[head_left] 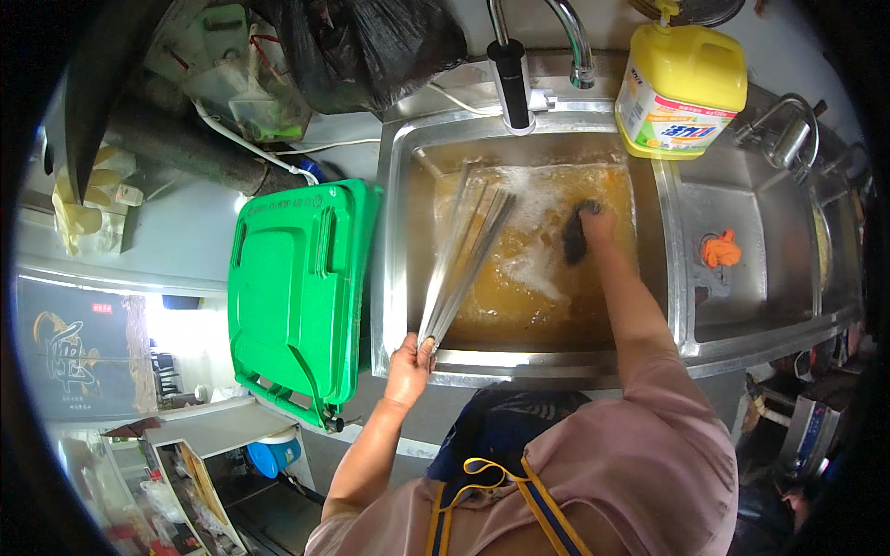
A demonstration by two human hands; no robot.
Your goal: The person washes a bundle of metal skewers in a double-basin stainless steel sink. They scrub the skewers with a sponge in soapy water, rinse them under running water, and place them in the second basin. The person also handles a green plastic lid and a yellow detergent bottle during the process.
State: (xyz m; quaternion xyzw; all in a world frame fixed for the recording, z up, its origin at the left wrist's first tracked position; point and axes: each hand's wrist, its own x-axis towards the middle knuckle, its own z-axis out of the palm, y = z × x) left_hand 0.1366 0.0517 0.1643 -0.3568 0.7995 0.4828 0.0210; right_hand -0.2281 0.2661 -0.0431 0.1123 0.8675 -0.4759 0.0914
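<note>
Several long, thin metal rods (464,267) fan out over the left part of a stainless steel sink basin (646,278). My left hand (416,358) grips their near ends by the front rim; their far ends reach towards cloudy, brownish water (514,257) with foam on it. My right hand (596,221) is at the water in the right part of the basin, on a dark scouring pad or cloth (575,236). Its fingers are partly hidden by the water and the dark thing.
A green lidded bin (295,292) stands left of the sink. Behind the basin are a faucet (583,69) and a yellow detergent jug (685,90). An orange cloth (722,249) lies in the second basin. A black plastic bag (361,48) sits at the back left.
</note>
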